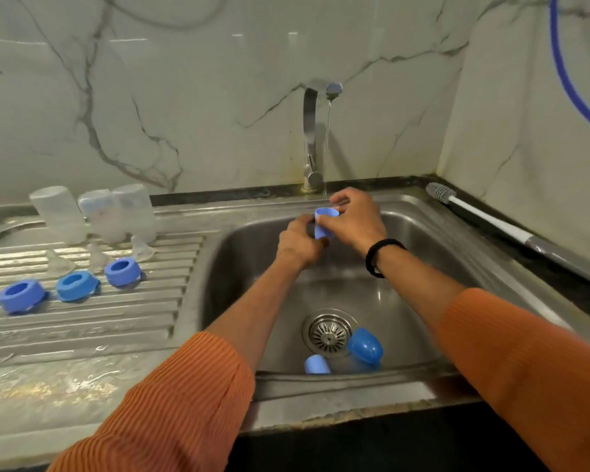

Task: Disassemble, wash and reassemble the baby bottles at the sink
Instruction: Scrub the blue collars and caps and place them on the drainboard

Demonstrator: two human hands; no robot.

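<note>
We judge the blue cap (326,222) in our hands to be light, stiff moulded plastic, and slick now that it is wet; it will not break, but it can squirt out of a loose pinch, so the safest hold is around its side wall with fingers on opposite faces, not on the thin rim; it sits above the far part of the sink (423,233), open mouth up, just near of the thin stream falling from the tap (315,131); our right hand (356,219) wraps it from the right, fingers curled over the far side and top edge, grasping it; our left hand (298,241) closes on its left and lower side, fingers bent against the wall, though whether a thumb reaches inside we cannot tell; the cap shows only between the two hands, its rim clear of both; two more blue caps (365,347) lie in the near part of the basin beside the drain (328,332), untouched and well apart from our fingers; on the draining board (82,321) to the left stand three clear bottles (99,214) upside down, with clear teats (97,255) and three blue collars (77,286) near of them; a bottle brush (491,218) rests on the right edge.
</note>
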